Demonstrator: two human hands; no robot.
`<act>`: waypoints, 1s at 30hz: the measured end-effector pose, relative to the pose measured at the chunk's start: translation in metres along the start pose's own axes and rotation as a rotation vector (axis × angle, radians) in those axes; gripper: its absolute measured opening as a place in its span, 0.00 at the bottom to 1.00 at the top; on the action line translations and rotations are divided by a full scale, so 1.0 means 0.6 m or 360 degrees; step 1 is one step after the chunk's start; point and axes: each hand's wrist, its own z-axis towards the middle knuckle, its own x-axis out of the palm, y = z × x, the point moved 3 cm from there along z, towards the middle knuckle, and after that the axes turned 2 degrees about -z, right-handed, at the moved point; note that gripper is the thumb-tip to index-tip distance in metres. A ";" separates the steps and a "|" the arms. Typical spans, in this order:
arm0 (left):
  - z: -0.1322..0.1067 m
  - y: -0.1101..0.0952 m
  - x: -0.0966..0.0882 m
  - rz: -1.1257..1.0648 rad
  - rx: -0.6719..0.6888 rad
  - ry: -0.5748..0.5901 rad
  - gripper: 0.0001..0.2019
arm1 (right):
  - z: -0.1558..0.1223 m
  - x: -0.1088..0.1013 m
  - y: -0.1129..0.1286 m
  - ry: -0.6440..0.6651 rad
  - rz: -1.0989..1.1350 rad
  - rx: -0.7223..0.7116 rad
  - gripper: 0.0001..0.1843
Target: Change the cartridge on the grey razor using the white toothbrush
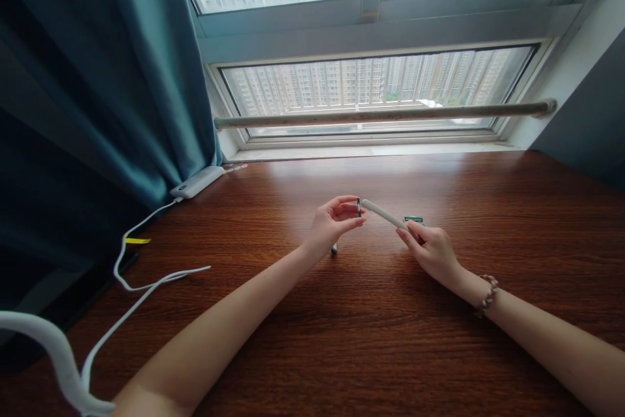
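My left hand hovers over the middle of the wooden desk, its thumb and fingers pinching a small dark piece. My right hand is closed on a slim white stick-shaped handle, whose tip points left and nearly meets the dark piece. A small dark object lies on the desk just under my left wrist. A small green and dark item sits on the desk behind my right hand, partly hidden by it.
A white power bank lies at the desk's back left by the teal curtain, with white cables trailing toward the front left. A window with a metal rail runs along the back.
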 end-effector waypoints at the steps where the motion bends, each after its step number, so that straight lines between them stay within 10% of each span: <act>1: 0.001 0.000 -0.001 0.0000 0.0007 -0.0007 0.22 | 0.000 0.001 0.000 0.0012 0.0019 -0.0014 0.23; 30: -0.016 -0.028 0.028 -0.0243 0.0100 0.0043 0.19 | 0.004 0.002 0.002 0.0149 0.0348 -0.0082 0.18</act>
